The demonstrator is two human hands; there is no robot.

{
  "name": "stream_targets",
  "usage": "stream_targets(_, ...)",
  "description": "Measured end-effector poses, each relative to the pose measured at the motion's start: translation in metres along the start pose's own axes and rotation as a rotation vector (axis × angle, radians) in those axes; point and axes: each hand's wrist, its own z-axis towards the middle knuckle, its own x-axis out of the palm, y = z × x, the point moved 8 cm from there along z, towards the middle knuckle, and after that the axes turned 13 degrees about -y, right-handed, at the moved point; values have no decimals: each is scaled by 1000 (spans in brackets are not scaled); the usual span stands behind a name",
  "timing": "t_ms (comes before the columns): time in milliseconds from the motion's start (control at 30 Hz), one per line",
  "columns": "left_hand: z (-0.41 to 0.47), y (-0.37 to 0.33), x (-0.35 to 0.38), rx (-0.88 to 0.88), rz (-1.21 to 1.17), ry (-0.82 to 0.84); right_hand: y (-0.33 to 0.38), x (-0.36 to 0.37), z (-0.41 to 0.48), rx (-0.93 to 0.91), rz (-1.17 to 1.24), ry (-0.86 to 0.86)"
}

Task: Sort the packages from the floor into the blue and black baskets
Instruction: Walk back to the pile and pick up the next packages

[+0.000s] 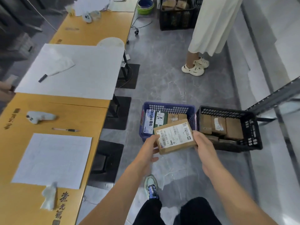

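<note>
A brown cardboard package with a white shipping label is held up over the floor, in front of both baskets. My left hand grips its left edge and my right hand grips its right edge. The blue basket stands on the floor just beyond, holding several boxes, one white and blue, one dark green, others brown. The black basket stands right beside it on the right, with several brown packages inside.
A long wooden table with paper sheets, a pen and a grey scanner runs along the left. A person in a long pale skirt stands ahead by another black crate. A metal rack sits at the right.
</note>
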Motion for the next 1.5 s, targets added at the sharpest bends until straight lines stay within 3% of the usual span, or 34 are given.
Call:
stream_targets(400,128,-37,34,-220,-229,-126,23,103,171,113,-148,185)
stream_targets(633,227,-31,63,-337,-385,-252,2,171,284,158,-261,303)
stream_targets(1000,435,33,70,-441,-545,-367,-111,308,442,152,-365,338)
stream_targets(1200,535,47,63,-434,-610,-331,-145,369,503,166,-333,321)
stream_targets(1500,597,51,75,-431,-771,-347,-191,404,532,248,-151,318)
